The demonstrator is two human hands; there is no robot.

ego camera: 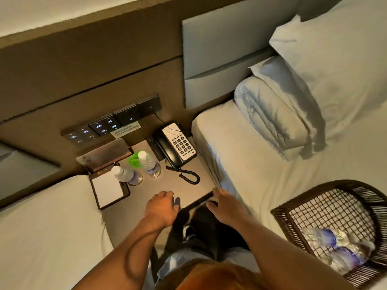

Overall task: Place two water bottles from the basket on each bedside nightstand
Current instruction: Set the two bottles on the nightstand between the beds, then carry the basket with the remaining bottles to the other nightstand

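Left hand (162, 208): fingers curled downward, tips at the near part of the nightstand (184, 187), holding nothing. Right hand (225, 203): fingers loosely spread over the nightstand's near right corner, thumb hanging below the edge; whether it grips the edge cannot be told.

Nightstand top: flat, smooth, grey, set between two white-sheeted beds. Two water bottles upright on it, well beyond the hands: left bottle (125, 174) just beside a notepad (107, 190) in a dark frame, right bottle (148, 163) near the telephone (178, 146). Both clear plastic, white caps, bluish labels. A green object (133, 159) partly hidden behind the right bottle.

One black telephone, pale keypad, coiled cord trailing forward. One remote beside it.

Basket (326, 208): dark woven wicker, open lattice, resting on the right bed. More bottles (335, 248) lie inside on their sides; count unclear.
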